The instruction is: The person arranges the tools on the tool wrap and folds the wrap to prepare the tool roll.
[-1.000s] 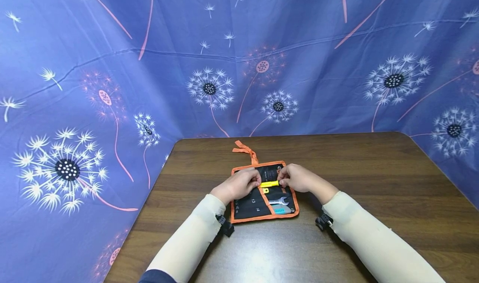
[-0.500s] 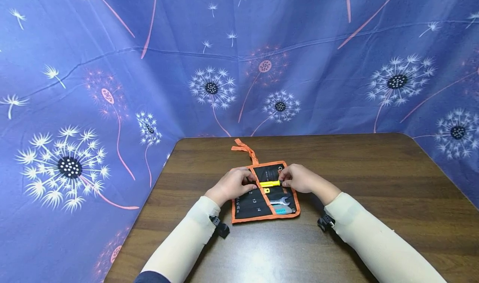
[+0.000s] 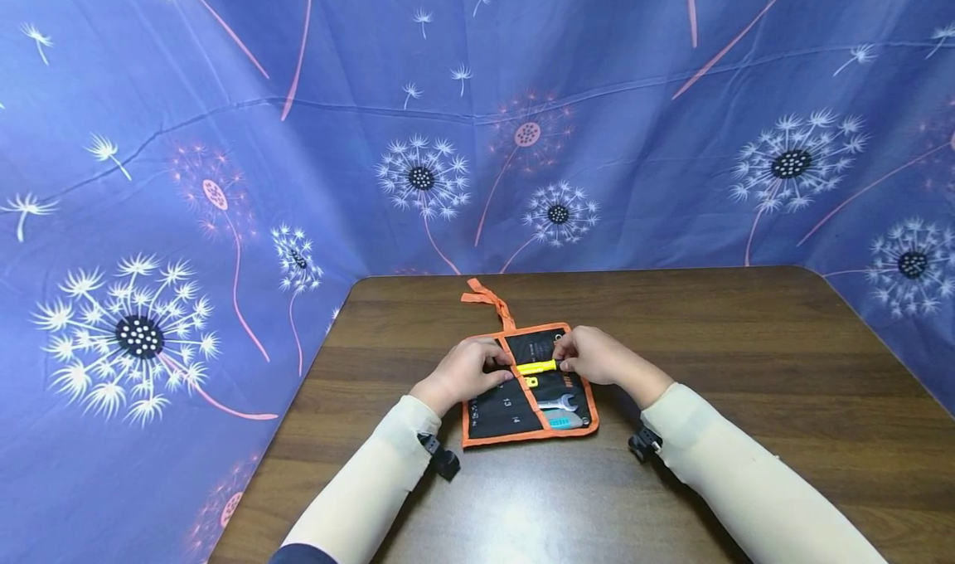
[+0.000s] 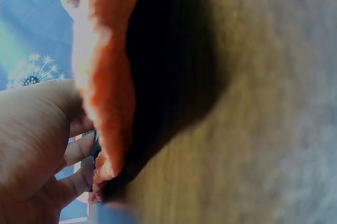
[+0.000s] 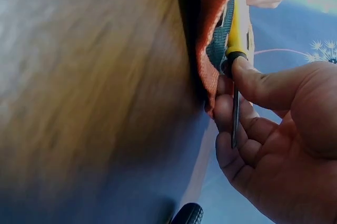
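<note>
A black tool roll (image 3: pixel 488 419) with orange edging lies flat on the table. Its slanted orange band (image 3: pixel 531 400) borders the pocket. A screwdriver (image 3: pixel 539 367) with a yellow handle sits across it, the handle's left end at the band. My right hand (image 3: pixel 597 355) pinches the screwdriver near the black collar; in the right wrist view the metal shank (image 5: pixel 235 118) runs back across the fingers. My left hand (image 3: pixel 466 371) holds the roll at the band, thumb and fingers either side of the handle's end. Its fingers (image 4: pixel 79 150) meet the orange edge in the left wrist view.
In the roll's pocket, a wrench (image 3: pixel 559 402), a grey and teal tool (image 3: pixel 564 419) and a small yellow piece with a hole (image 3: pixel 531 381) show their ends. Orange ties (image 3: pixel 488 297) trail behind the roll. A blue dandelion-print cloth (image 3: pixel 634 174) hangs beyond the wooden table (image 3: pixel 709 323).
My left hand has shifted slightly left, its thumb and fingers spreading apart around the handle's end at the band. The right hand stays on the screwdriver with little movement.
</note>
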